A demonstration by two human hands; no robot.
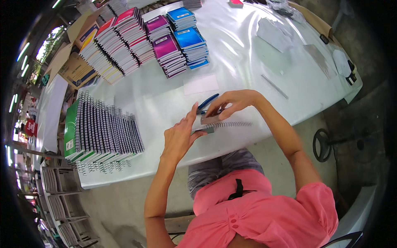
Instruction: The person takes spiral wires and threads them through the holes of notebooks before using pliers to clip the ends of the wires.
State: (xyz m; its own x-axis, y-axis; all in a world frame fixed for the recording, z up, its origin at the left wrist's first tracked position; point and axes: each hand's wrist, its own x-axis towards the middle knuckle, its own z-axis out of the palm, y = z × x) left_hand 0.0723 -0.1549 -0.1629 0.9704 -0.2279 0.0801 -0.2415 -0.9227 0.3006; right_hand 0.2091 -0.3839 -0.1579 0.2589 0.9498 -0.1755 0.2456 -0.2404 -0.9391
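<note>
Near the table's front edge, my left hand [178,134] grips the left end of a small notebook [210,129], thumb on its near side and fingers reaching up past it. My right hand [236,102] bends over the same notebook from the far right, fingertips closed at its brownish upper edge [210,119]. A spiral wire [235,124] runs along the notebook and sticks out well past its right end. Just behind my hands lies a blue-handled tool [208,101] that looks like pliers, its jaws hidden.
Green-covered notebooks [71,126] stand in a row at left, wires protruding. Farther back are stacks of purple [166,46], blue [190,38] and red notebooks [125,16]. A loose spiral wire [274,86], a white sheet [201,84] and crumpled plastic [275,34] lie on the table.
</note>
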